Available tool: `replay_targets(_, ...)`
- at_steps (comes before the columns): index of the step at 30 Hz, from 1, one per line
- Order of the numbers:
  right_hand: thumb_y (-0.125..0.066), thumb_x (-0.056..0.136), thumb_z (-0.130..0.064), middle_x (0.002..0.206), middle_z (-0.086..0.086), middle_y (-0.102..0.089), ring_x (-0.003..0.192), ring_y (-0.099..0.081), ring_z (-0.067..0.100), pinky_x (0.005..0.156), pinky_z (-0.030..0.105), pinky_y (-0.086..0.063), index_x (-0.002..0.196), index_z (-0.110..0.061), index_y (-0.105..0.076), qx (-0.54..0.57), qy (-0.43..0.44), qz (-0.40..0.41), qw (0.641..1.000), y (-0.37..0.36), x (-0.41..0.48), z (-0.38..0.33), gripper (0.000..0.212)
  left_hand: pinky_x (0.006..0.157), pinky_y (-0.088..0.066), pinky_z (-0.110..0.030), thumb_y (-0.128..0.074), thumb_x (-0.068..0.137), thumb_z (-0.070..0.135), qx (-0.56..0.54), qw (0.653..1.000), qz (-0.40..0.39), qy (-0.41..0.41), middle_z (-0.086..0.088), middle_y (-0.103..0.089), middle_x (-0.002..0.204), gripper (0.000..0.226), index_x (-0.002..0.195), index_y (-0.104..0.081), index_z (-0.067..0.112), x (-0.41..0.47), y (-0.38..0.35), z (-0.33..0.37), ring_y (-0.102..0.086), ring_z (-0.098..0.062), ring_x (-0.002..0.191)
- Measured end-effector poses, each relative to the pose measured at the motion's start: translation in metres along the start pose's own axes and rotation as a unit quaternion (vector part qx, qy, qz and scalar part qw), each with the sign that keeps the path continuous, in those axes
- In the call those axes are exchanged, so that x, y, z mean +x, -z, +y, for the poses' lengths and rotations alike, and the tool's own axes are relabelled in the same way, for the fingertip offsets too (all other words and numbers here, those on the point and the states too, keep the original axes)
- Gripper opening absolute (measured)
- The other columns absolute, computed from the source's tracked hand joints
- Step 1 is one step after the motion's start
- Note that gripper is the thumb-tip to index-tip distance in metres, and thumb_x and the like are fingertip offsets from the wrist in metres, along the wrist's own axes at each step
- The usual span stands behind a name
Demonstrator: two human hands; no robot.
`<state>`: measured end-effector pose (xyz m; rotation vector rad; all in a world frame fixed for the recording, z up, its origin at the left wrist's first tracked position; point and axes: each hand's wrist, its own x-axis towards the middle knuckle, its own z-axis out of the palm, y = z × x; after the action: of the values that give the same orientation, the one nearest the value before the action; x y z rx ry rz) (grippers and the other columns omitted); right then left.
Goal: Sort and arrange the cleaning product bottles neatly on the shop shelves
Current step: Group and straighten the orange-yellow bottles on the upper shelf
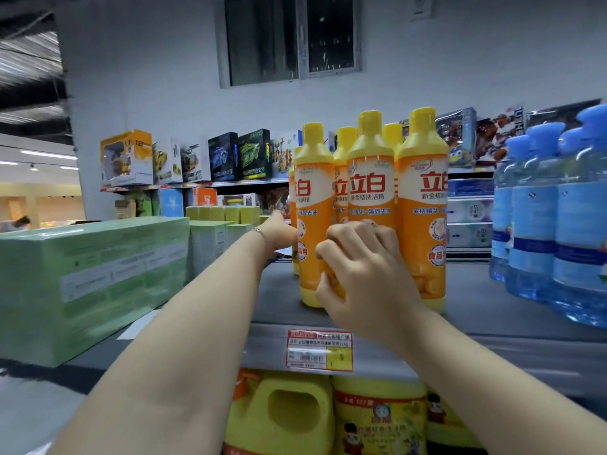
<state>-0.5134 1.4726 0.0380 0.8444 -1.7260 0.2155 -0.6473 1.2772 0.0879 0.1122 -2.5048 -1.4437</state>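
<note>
Several orange dish-soap bottles with yellow caps (371,178) stand in a tight cluster on the grey top shelf (486,300). My right hand (364,274) wraps around the lower body of the front middle bottle, between the front left bottle (312,205) and the front right bottle (423,205). My left hand (279,231) reaches along the left side of the cluster; its fingers go behind the left bottle and are hidden, so what they touch is unclear.
Green wrapped packs (88,280) fill the shelf to the left. Blue clear bottles (551,224) stand close on the right. A price tag (320,349) hangs on the shelf edge. Yellow jugs (289,415) sit on the shelf below. Toy boxes (226,156) line a far shelf.
</note>
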Motion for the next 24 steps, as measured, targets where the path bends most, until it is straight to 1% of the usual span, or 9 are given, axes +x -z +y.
replay_targets(2, -0.055, 0.077, -0.021, 0.096, 0.009, -0.064, 0.096, -0.059, 0.029, 0.087, 0.04, -0.039, 0.084, -0.01, -0.064, 0.01, -0.012, 0.013, 1.0, -0.002, -0.001, 0.001, 0.015, 0.1, -0.048, -0.048, -0.08, 0.067, 0.022, -0.019, 1.0, -0.018, -0.009, -0.009, -0.055, 0.129, 0.085, 0.139, -0.036, 0.016, -0.016, -0.002, 0.012, -0.055, -0.026, 0.117)
replay_targets(4, -0.057, 0.076, -0.019, 0.094, 0.008, -0.064, 0.095, -0.059, 0.029, 0.085, 0.038, -0.039, 0.082, -0.009, -0.064, 0.013, -0.022, 0.024, 0.999, -0.003, -0.001, 0.0, 0.013, 0.099, -0.048, -0.049, -0.076, 0.068, 0.023, -0.023, 1.0, -0.019, -0.008, -0.007, -0.06, 0.122, 0.075, 0.134, -0.042, 0.014, -0.034, -0.005, 0.02, -0.057, -0.024, 0.111)
replay_targets(7, -0.056, 0.077, -0.02, 0.094, 0.007, -0.064, 0.094, -0.059, 0.028, 0.082, 0.037, -0.039, 0.081, -0.01, -0.063, 0.008, -0.032, 0.026, 0.999, -0.005, 0.0, 0.0, 0.013, 0.096, -0.05, -0.043, -0.068, 0.084, 0.013, -0.027, 1.0, -0.01, -0.008, -0.007, -0.062, 0.115, 0.046, 0.127, -0.05, 0.01, -0.037, -0.006, 0.019, -0.058, -0.022, 0.104)
replay_targets(9, -0.055, 0.078, -0.021, 0.095, 0.007, -0.064, 0.094, -0.058, 0.028, 0.081, 0.037, -0.039, 0.081, -0.01, -0.063, 0.009, -0.034, 0.018, 0.999, -0.006, 0.001, -0.001, 0.014, 0.095, -0.051, -0.044, -0.063, 0.089, 0.009, -0.009, 1.0, 0.007, -0.012, -0.008, -0.062, 0.114, 0.035, 0.122, -0.053, 0.01, -0.037, -0.006, 0.018, -0.058, -0.025, 0.105)
replay_targets(12, -0.055, 0.077, -0.02, 0.093, 0.007, -0.063, 0.094, -0.058, 0.028, 0.081, 0.038, -0.04, 0.08, -0.009, -0.062, 0.011, -0.028, 0.012, 0.999, -0.006, 0.001, -0.001, 0.014, 0.092, -0.054, -0.046, -0.067, 0.086, 0.007, 0.006, 1.0, 0.019, -0.012, -0.009, -0.062, 0.123, 0.042, 0.125, -0.052, 0.011, -0.046, 0.001, 0.017, -0.059, -0.027, 0.11)
replay_targets(15, -0.054, 0.076, -0.02, 0.091, 0.008, -0.063, 0.092, -0.058, 0.029, 0.081, 0.038, -0.039, 0.079, -0.009, -0.062, 0.012, -0.021, 0.016, 1.0, -0.004, -0.001, -0.001, 0.014, 0.095, -0.051, -0.051, -0.068, 0.084, 0.003, -0.01, 1.0, 0.013, -0.002, -0.009, -0.059, 0.125, 0.051, 0.13, -0.048, 0.012, -0.065, 0.013, 0.016, -0.057, -0.031, 0.116)
replay_targets(18, -0.054, 0.078, -0.018, 0.09, 0.008, -0.062, 0.091, -0.058, 0.029, 0.083, 0.038, -0.04, 0.08, -0.008, -0.063, 0.014, 0.0, 0.017, 1.0, -0.003, -0.003, -0.002, 0.013, 0.096, -0.051, -0.05, -0.071, 0.083, 0.006, -0.029, 0.999, -0.011, -0.005, -0.007, -0.061, 0.123, 0.048, 0.126, -0.05, 0.013, -0.082, 0.023, 0.014, -0.058, -0.03, 0.116)
replay_targets(22, -0.055, 0.077, -0.014, 0.089, 0.009, -0.062, 0.09, -0.058, 0.029, 0.083, 0.038, -0.043, 0.082, -0.007, -0.063, 0.042, 0.015, 0.019, 0.999, -0.001, -0.004, 0.001, 0.011, 0.076, -0.057, -0.036, -0.073, 0.082, 0.009, -0.033, 0.999, -0.015, -0.017, -0.005, -0.063, 0.119, 0.046, 0.122, -0.05, 0.016, -0.102, 0.029, 0.014, -0.061, -0.025, 0.108)
replay_targets(24, -0.057, 0.076, -0.013, 0.089, 0.008, -0.062, 0.09, -0.058, 0.029, 0.082, 0.036, -0.042, 0.082, -0.007, -0.062, 0.057, 0.009, 0.024, 0.998, 0.0, -0.005, 0.003, 0.01, 0.076, -0.057, -0.037, -0.074, 0.081, 0.01, -0.029, 0.999, -0.009, -0.019, -0.005, -0.062, 0.121, 0.052, 0.127, -0.05, 0.016, -0.109, 0.033, 0.012, -0.061, -0.026, 0.11)
